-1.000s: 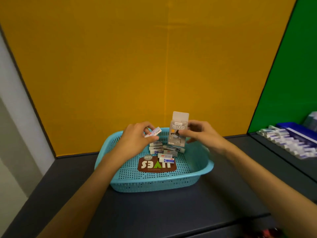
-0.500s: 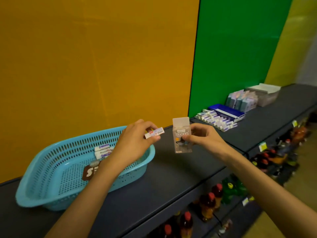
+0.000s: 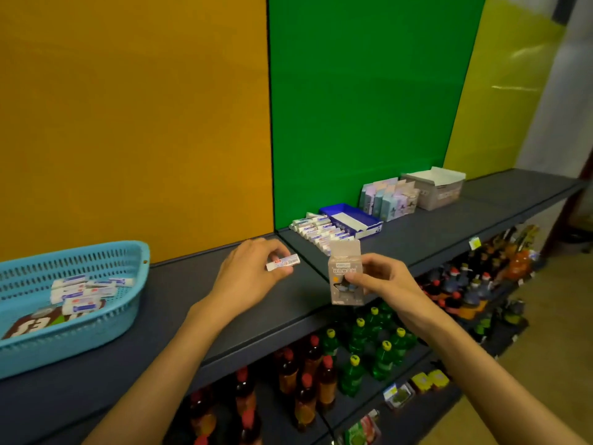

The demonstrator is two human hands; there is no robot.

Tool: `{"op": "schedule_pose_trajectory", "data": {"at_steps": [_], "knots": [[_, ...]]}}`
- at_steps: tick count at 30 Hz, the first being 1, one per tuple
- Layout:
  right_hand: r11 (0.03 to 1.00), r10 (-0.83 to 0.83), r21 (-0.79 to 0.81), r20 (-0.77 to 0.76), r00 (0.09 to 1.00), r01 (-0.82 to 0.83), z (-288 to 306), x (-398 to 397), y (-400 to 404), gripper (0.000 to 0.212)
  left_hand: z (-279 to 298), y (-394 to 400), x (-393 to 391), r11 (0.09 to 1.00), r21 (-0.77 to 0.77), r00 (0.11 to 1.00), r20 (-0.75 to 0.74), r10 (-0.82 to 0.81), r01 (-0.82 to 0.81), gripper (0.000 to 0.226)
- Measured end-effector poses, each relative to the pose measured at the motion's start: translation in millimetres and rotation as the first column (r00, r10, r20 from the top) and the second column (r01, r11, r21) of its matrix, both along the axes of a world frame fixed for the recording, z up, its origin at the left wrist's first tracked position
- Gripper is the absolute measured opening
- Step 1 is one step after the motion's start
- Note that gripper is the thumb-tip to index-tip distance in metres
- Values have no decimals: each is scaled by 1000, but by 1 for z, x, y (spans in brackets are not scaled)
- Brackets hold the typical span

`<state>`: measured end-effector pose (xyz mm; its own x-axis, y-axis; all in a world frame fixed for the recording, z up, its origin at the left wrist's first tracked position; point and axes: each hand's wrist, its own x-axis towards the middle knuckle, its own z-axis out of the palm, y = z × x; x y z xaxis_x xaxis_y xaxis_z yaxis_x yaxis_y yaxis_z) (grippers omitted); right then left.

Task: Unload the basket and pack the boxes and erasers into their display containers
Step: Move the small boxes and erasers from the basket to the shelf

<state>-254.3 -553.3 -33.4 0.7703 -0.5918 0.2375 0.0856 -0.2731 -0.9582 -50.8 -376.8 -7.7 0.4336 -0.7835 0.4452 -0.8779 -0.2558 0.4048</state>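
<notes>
Erasers left in basket, far left. Gripped: one eraser in left hand, tall box in right hand, above shelf. Seemingly unfilled: blue tray, grey container far right.

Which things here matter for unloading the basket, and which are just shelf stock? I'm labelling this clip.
Job: basket; erasers in it; eraser pinched by left hand; box held by right hand; blue eraser tray; grey display carton.

Lying about: bottles on the lower shelves.
</notes>
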Motion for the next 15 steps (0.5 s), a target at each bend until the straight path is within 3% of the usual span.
{"op": "schedule_pose_trajectory", "data": {"at_steps": [9,15], "knots": [[998,27,-54,-18,999,-28,-2,-63,-107,20,-15,-91,-46,994,46,995,19,97,-97,14],[997,69,-35,-34,997,-70,-9,-68,-168,19,-23,-152,-18,967,77,962,155,227,-241,18]]}}
